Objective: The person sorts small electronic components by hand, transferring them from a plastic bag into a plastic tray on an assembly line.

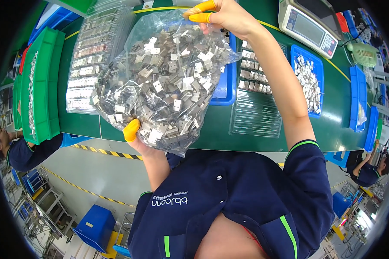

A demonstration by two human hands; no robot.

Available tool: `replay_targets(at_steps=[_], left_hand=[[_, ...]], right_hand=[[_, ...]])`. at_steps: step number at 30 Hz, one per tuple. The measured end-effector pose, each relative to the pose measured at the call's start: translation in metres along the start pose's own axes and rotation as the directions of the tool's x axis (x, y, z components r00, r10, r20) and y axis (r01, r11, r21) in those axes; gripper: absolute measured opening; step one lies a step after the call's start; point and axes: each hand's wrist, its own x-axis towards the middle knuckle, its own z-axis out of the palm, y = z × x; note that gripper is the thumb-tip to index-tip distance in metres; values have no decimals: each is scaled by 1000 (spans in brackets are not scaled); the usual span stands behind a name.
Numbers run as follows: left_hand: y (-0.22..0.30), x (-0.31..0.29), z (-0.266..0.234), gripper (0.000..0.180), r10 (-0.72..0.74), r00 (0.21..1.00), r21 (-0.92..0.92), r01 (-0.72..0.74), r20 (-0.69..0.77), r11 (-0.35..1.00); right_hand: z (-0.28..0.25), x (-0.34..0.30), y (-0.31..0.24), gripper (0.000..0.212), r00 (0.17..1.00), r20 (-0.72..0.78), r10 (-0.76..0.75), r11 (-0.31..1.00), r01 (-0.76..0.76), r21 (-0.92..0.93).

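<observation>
Clear plastic bag raised, silver metal pieces yet inside; right hand pinching edge, one o'clock; left hand, seven, grip unclear.

At eleven o'clock, the metal pieces crowd too densely inside the plastic bag for me to count. Most fingers of my left hand, toward nine, are hidden behind it, as is much of the blue tray at one. My right forearm covers part of the clear tray toward two. A green container near half past ten is cut off above. Between three and four, a distant co-worker is too small to make out clearly.
</observation>
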Motion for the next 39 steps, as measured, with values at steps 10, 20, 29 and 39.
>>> replay_targets(at_steps=[10,20,29,39], left_hand=[[16,-16,-15,55,92,988,71,-83,-126,994],[22,-32,-9,53,108,976,64,-98,-190,993],[37,-39,-16,57,144,964,119,-120,-225,986],[44,-49,-15,60,156,956,167,-116,-250,979]], right_hand=[[12,-22,11,29,998,-31,-53,985,47,-163],[25,-47,28,21,993,-110,-30,999,28,-20],[37,-57,30,22,995,-102,7,997,0,75],[52,-54,30,17,993,-104,-59,996,65,54]])
